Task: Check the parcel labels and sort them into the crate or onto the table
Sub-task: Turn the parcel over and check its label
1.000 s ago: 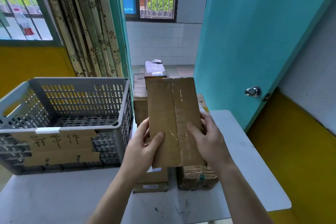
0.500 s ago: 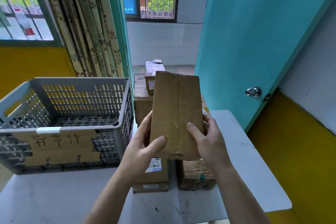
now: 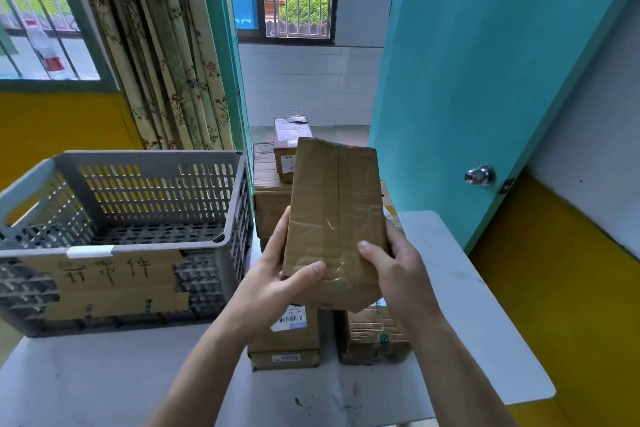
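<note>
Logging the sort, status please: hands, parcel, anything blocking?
Left hand and right hand both grip the taped parcel. No label showing. Gray crate holds nothing visible, path clear.

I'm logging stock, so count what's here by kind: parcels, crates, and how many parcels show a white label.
Parcels: 6, one held parcel in the left hand and right hand, five on the table.
Parcels showing a white label: 2, the near-left parcel and the top rear parcel.
Crates: 1, the grey crate.
Total: 7.
</note>
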The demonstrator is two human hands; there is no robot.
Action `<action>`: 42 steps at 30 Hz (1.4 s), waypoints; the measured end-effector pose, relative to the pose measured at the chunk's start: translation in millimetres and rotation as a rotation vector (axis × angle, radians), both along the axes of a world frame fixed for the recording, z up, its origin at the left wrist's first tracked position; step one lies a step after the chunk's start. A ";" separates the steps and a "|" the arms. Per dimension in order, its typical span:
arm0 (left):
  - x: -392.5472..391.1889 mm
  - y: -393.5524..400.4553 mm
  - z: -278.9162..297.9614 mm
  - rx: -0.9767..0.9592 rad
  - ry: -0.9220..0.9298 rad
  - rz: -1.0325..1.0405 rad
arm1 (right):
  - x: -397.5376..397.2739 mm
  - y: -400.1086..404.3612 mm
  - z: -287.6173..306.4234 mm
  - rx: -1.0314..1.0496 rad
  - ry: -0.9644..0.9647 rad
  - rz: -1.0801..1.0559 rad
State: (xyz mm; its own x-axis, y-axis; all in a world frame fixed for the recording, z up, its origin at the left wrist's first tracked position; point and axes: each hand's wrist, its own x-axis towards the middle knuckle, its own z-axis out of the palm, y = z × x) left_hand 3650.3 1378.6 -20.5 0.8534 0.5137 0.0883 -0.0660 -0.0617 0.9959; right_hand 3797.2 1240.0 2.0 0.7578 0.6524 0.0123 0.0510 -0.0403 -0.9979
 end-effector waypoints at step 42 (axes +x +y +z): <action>1.0 -8.5 14.3 -0.009 -0.172 0.414 | -6.6 -18.7 -19.8 0.119 -0.220 0.069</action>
